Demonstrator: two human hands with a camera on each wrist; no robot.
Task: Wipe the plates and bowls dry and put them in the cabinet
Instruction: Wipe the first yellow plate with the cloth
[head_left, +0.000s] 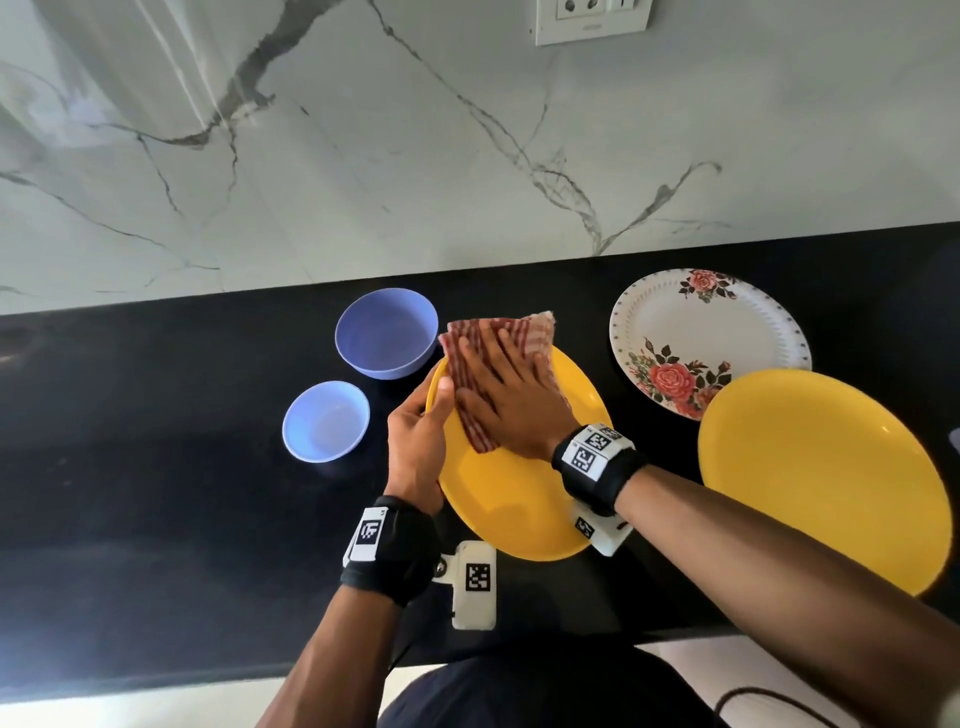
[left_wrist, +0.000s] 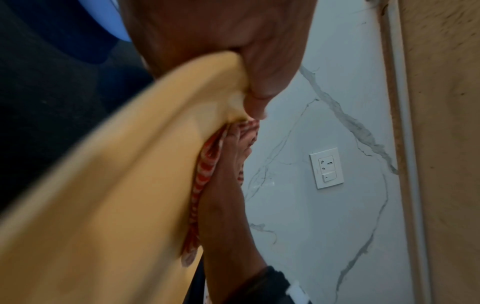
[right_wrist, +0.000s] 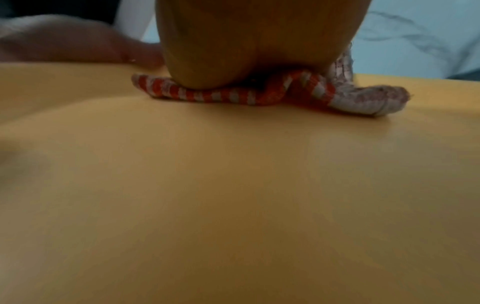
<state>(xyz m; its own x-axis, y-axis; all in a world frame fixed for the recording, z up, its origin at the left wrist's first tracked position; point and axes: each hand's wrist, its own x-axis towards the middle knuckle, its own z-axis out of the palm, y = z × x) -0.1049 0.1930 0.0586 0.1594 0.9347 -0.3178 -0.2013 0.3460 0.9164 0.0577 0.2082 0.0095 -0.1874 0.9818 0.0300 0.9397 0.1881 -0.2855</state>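
Note:
A yellow plate (head_left: 514, 499) is held above the black counter, tilted. My left hand (head_left: 418, 441) grips its left rim, thumb on top, as the left wrist view shows with the plate (left_wrist: 109, 185) against the thumb. My right hand (head_left: 511, 395) lies flat with spread fingers, pressing a red-and-white striped cloth (head_left: 467, 353) onto the plate's far part. In the right wrist view the cloth (right_wrist: 233, 92) is bunched under the palm on the plate (right_wrist: 233, 195). A second yellow plate (head_left: 821, 478), a floral white plate (head_left: 696, 332) and two blue bowls (head_left: 387, 332) (head_left: 326, 421) sit on the counter.
The black counter (head_left: 156, 493) runs left to right below a marble backsplash with a wall socket (head_left: 592, 18). The second yellow plate overlaps the floral plate's near edge. The counter's front edge lies just below my wrists.

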